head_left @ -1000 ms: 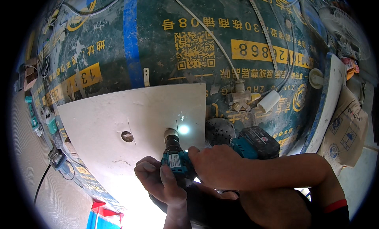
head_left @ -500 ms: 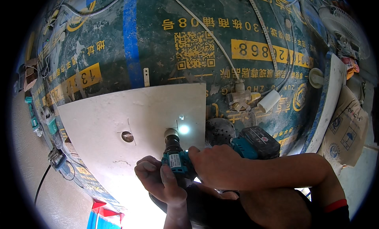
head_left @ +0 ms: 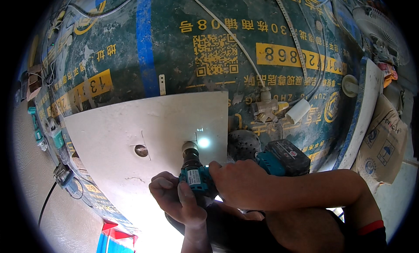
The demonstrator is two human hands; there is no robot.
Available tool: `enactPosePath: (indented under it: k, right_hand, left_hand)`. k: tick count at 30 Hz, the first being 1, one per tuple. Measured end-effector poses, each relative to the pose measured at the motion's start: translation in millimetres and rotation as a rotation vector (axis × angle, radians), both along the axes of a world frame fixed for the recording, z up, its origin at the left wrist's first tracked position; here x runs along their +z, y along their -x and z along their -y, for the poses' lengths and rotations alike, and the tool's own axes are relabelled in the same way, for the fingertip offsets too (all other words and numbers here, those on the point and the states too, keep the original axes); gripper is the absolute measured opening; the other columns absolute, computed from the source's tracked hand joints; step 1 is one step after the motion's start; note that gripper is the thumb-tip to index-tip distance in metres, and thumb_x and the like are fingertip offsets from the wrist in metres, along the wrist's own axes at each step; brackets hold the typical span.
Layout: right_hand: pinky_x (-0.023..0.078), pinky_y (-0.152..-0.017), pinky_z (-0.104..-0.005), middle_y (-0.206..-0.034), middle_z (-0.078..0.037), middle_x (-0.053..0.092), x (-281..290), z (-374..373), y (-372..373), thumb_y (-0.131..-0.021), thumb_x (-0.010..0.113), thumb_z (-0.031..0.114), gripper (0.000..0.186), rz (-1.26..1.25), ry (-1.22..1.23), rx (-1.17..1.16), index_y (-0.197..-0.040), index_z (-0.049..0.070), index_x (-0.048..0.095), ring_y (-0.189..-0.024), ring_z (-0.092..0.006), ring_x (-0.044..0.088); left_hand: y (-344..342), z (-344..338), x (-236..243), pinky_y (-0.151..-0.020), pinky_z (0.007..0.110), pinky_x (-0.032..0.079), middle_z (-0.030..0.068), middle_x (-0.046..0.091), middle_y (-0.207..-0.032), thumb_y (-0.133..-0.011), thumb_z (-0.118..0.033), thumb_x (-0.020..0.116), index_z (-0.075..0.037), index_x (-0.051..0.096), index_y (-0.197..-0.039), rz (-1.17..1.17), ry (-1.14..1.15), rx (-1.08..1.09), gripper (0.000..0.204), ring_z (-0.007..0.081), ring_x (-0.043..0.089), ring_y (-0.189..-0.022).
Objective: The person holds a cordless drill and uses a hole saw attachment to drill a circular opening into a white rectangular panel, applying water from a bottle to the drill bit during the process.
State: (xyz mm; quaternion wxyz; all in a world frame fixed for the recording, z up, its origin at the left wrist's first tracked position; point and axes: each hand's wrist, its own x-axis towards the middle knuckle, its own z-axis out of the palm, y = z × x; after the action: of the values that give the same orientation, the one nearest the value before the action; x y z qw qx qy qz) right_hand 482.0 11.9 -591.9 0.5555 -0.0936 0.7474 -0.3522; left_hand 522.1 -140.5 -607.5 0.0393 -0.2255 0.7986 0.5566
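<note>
A teal and black cordless drill (head_left: pixel 192 178) carries a round hole saw (head_left: pixel 190 147), its rim against a pale tile (head_left: pixel 109 126). My right hand (head_left: pixel 240 179) wraps the drill's grip, with the black battery (head_left: pixel 288 157) out past it. From the other side, my left hand (head_left: pixel 176 196) cups the drill body, fingers curled and thumb along it. The drill's lamp throws a bright spot beside the hole saw. To the left, a round hole (head_left: pixel 141 151) is cut through the tile, with thin pencil lines by it; the part under the saw is hidden.
Green printed floor sheeting (head_left: pixel 174 56) lies under the tile. Around are a grinding disc (head_left: pixel 243 144), a brass-coloured valve fitting (head_left: pixel 264 110), a white tube piece (head_left: pixel 297 111), cables, power tools (head_left: pixel 65 179) at left, a cardboard package (head_left: pixel 382 144) and a fan (head_left: pixel 379 28) at right.
Hardly anything differs. The drill, both hands and the tile keep their places; the small glints above the lamp's spot have shifted slightly.
</note>
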Motion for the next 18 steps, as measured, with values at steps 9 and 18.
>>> enactPosePath:
  k: [9,18]
  right_hand:
    - [0.055,-0.058,-0.0434,-0.073,-0.023,0.066,2.3,0.8,1.6,-0.082,0.058,0.016,0.027,0.011,-0.014,-0.013,-0.096,-0.005,0.050,-0.069,-0.0383,0.069]
    - [0.055,-0.056,-0.0387,-0.075,-0.019,0.067,2.2,1.6,-0.8,-0.081,0.066,0.019,0.035,-0.013,-0.032,0.012,-0.097,-0.008,0.051,-0.068,-0.0319,0.070]
  left_hand:
    - [-1.1,2.5,-1.6,-0.072,0.029,0.032,0.0077,0.038,-0.085,-0.082,-0.017,0.049,-0.004,0.036,-0.090,-0.015,-0.014,-0.009,0.021,0.0167,0.037,-0.079]
    - [-2.2,2.9,-4.8,-0.070,0.028,0.032,0.0068,0.037,-0.084,-0.083,-0.018,0.054,-0.005,0.035,-0.090,-0.040,-0.069,0.006,0.024,0.0152,0.036,-0.077]
